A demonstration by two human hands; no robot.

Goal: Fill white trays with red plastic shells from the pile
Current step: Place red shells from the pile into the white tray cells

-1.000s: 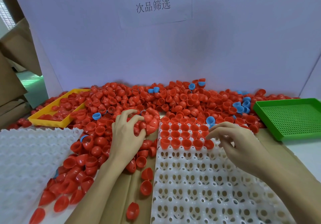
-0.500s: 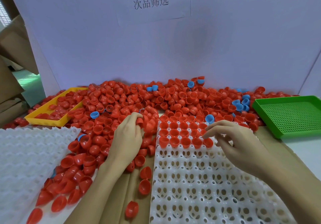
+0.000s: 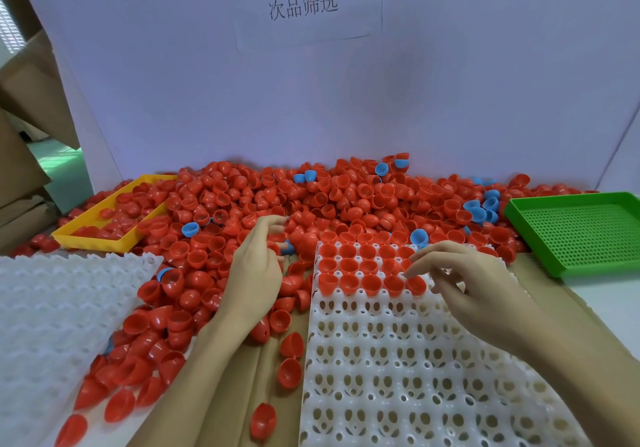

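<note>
Left hand (image 3: 254, 273) reached into heaped pile of red plastic half-shells (image 3: 346, 200), grasp unclear, right hand (image 3: 467, 280) loosely released above partly filled white moulded plastic tray (image 3: 398, 360)

Your pocketed tray (image 3: 398, 370) lies in front of the shell pile (image 3: 311, 204). A second tray (image 3: 52, 308) lies to its left, a perforated tray (image 3: 581, 231) behind it to the right.

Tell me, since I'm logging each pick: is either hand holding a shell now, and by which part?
Cannot be told for the left hand: its fingertips are buried in the red shells. The right hand holds nothing, fingertips over the white tray.
</note>
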